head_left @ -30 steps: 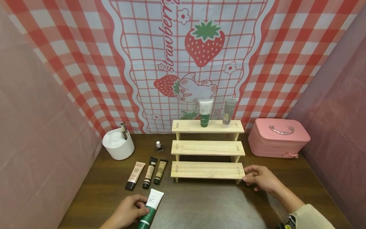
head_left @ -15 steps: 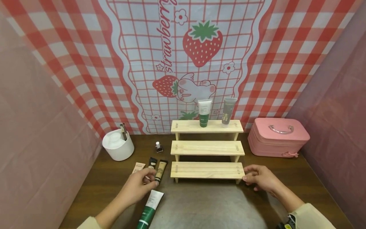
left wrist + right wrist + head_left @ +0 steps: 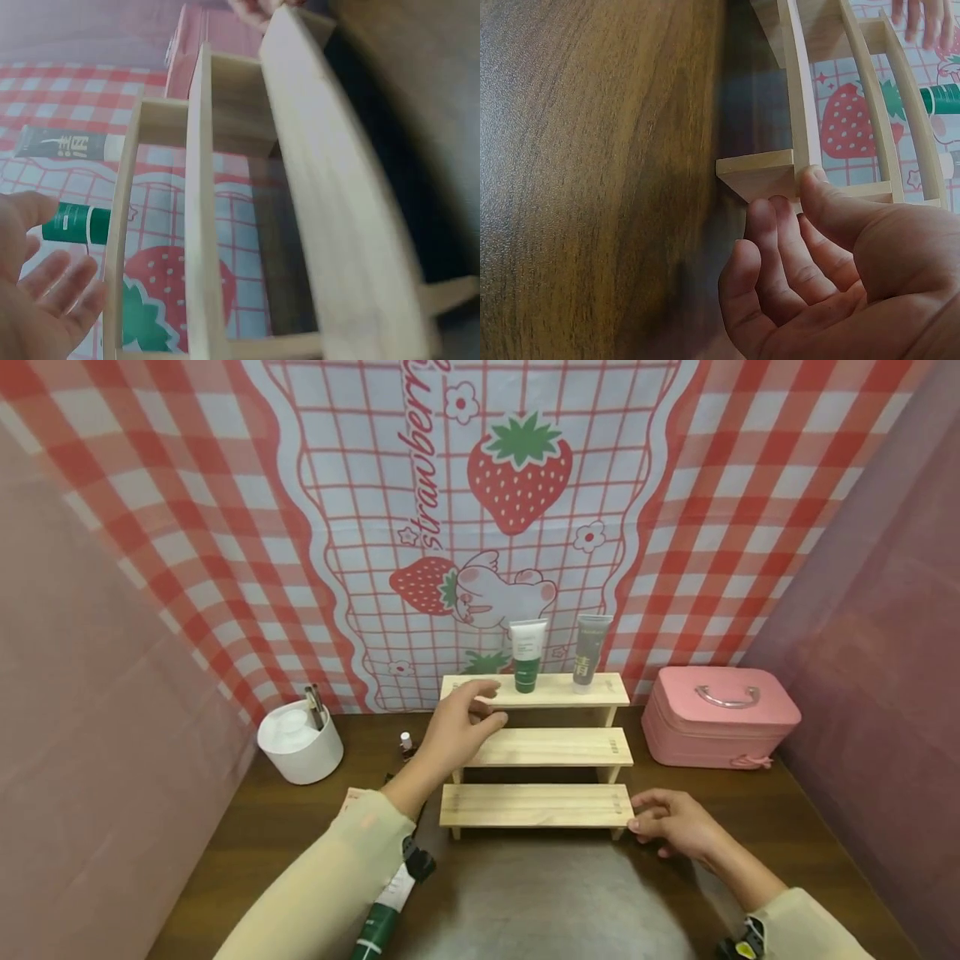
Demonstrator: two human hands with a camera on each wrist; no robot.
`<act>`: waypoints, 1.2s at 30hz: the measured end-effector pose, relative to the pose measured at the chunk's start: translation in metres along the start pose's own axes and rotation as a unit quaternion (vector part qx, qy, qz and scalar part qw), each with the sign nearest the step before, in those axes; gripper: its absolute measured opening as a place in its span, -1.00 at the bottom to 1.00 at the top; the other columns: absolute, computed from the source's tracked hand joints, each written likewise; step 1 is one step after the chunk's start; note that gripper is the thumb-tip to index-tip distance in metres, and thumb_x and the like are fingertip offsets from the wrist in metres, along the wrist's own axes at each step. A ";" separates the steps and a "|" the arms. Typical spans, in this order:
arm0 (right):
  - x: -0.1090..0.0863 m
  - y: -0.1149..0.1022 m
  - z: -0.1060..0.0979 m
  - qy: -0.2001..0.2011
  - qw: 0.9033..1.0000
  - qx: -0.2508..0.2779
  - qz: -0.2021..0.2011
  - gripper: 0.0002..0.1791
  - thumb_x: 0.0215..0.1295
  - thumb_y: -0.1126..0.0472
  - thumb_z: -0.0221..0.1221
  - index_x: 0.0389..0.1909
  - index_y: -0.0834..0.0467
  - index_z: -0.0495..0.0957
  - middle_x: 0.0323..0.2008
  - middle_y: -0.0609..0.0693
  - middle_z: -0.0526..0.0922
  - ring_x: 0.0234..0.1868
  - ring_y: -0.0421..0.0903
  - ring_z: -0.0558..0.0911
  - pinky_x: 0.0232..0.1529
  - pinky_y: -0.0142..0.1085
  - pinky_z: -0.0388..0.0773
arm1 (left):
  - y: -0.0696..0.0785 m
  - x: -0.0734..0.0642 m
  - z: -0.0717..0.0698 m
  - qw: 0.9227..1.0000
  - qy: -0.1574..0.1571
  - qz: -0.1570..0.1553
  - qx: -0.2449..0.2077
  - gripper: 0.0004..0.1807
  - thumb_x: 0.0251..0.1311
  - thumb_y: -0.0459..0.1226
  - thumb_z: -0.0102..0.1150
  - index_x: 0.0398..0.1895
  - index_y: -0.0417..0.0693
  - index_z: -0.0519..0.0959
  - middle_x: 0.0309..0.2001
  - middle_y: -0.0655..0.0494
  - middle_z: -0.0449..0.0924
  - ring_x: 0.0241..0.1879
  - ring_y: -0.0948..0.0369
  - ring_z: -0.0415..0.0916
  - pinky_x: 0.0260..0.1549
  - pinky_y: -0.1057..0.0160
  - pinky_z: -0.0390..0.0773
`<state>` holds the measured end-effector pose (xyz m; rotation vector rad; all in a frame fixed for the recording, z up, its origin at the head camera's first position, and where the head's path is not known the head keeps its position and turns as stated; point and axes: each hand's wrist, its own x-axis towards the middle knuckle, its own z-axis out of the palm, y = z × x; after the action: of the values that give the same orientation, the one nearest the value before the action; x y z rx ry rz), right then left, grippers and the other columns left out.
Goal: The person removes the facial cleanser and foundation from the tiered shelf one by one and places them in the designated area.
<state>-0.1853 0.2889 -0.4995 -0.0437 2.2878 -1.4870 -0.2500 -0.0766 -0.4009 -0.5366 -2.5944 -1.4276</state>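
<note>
Two bare hands: the left hand (image 3: 459, 727) with thumb and fingers apart above the upper shelves; the right hand (image 3: 678, 827) with thumb and fingertips pinching the right end of the lowest shelf of the wooden rack (image 3: 536, 806). One rack, three shelves, stepping up and away from the right hand. On its top shelf, two upright tubes: a white-and-green tube (image 3: 527, 656) just right of the left hand, a grey tube (image 3: 591, 652) farther right. Below the left sleeve (image 3: 322, 877), partly covered, one lying tube (image 3: 377, 931), also white and green. Left of the left hand, one small bottle (image 3: 406, 742) near, one white container (image 3: 303, 758) with brushes (image 3: 316, 708) farther off. Beyond the right hand, one pink case (image 3: 720, 718). Readable: "strawberr", sideways on the backdrop (image 3: 225, 527), and a large "清" on the grey tube; smaller print too fine. Rack of pale, bare wood, with dark marks near the shelf ends.
</note>
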 end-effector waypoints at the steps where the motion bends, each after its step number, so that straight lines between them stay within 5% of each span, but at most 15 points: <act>1: 0.000 0.000 0.000 -0.002 1.000 0.002 -0.001 -0.47 0.32 0.25 0.35 0.19 0.41 0.43 -0.20 0.18 0.75 -0.28 -0.04 0.70 -0.46 -0.12 0.64 | 0.002 0.007 0.003 1.000 0.004 -0.001 -0.005 -0.44 0.39 -0.19 0.29 0.41 -0.01 0.44 0.24 -0.02 0.56 0.09 0.07 0.63 0.05 0.07 0.67; 6: -0.001 -0.003 0.000 -0.004 1.000 0.004 -0.004 -0.47 0.31 0.25 0.36 0.19 0.42 0.42 -0.24 0.16 0.74 -0.29 -0.05 0.69 -0.48 -0.14 0.64 | 0.008 0.038 0.012 0.999 0.023 -0.013 -0.030 -0.37 0.40 -0.18 0.26 0.49 0.02 0.32 0.32 -0.11 0.51 0.15 0.01 0.60 0.05 0.03 0.68; 12: -0.001 -0.003 0.000 -0.002 1.000 0.006 -0.002 -0.49 0.33 0.27 0.34 0.18 0.42 0.42 -0.23 0.15 0.75 -0.29 -0.03 0.70 -0.45 -0.10 0.66 | 0.018 0.059 0.010 0.999 0.027 -0.036 -0.021 -0.33 0.40 -0.13 0.27 0.51 0.03 0.29 0.34 -0.10 0.50 0.18 0.01 0.59 0.05 -0.02 0.67; 25: -0.001 -0.001 0.004 0.013 1.000 0.011 0.005 -0.49 0.36 0.28 0.31 0.22 0.45 0.42 -0.21 0.15 0.75 -0.27 -0.03 0.71 -0.43 -0.13 0.67 | 0.028 0.071 0.014 0.996 0.047 -0.060 -0.045 -0.58 0.37 -0.14 0.31 0.24 0.04 0.53 0.11 0.09 0.65 0.05 0.11 0.63 0.05 0.09 0.66; 36: 0.000 0.003 0.004 0.015 1.000 0.003 0.000 -0.49 0.37 0.28 0.30 0.22 0.45 0.43 -0.21 0.17 0.75 -0.28 -0.03 0.69 -0.44 -0.13 0.66 | 0.027 0.069 0.012 0.996 0.061 -0.058 -0.032 -0.71 0.41 -0.10 0.26 0.12 0.09 0.56 0.01 0.15 0.64 -0.03 0.14 0.62 -0.05 0.09 0.65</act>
<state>-0.1835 0.2868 -0.5033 -0.0185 2.3068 -1.5042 -0.3036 -0.0365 -0.3670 -0.3005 -2.5289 -1.5307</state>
